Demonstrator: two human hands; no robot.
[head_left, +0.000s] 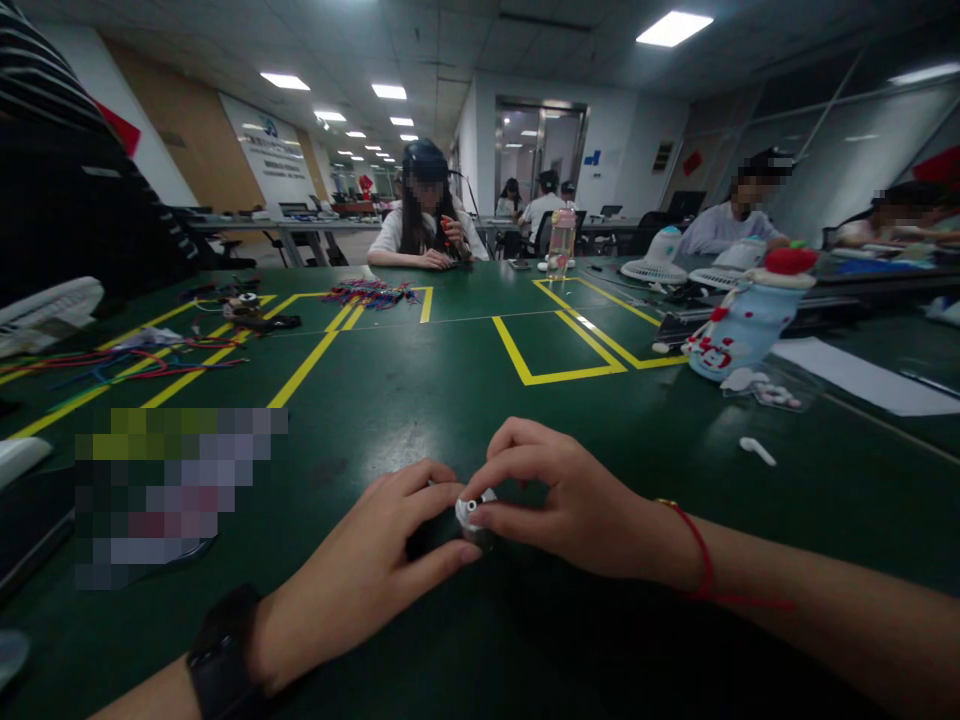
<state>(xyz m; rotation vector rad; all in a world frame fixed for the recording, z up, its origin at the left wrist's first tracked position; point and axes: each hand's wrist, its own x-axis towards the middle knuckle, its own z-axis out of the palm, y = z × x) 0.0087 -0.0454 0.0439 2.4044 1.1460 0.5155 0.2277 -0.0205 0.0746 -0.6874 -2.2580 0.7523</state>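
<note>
A small silver metal cylinder (pixel 471 512) stands near the front of the green table, with a little round hollow end showing on top. My left hand (pixel 390 540) steadies it at the side between thumb and fingers. From the right, my right hand (pixel 555 500) pinches its upper end with thumb and index finger. A dark bit shows between those fingertips, too small to name. The fingers hide much of the cylinder's body. A dark watch (pixel 223 650) is on my left wrist, and a red cord (pixel 701 550) circles my right wrist.
Yellow tape (pixel 574 376) marks the green table (pixel 420 400). Loose wires (pixel 371 293) lie beyond and to the left. A blue bottle (pixel 742 325), a white earbud (pixel 757 451) and white paper (pixel 870 375) are at right. A person (pixel 426 225) sits opposite.
</note>
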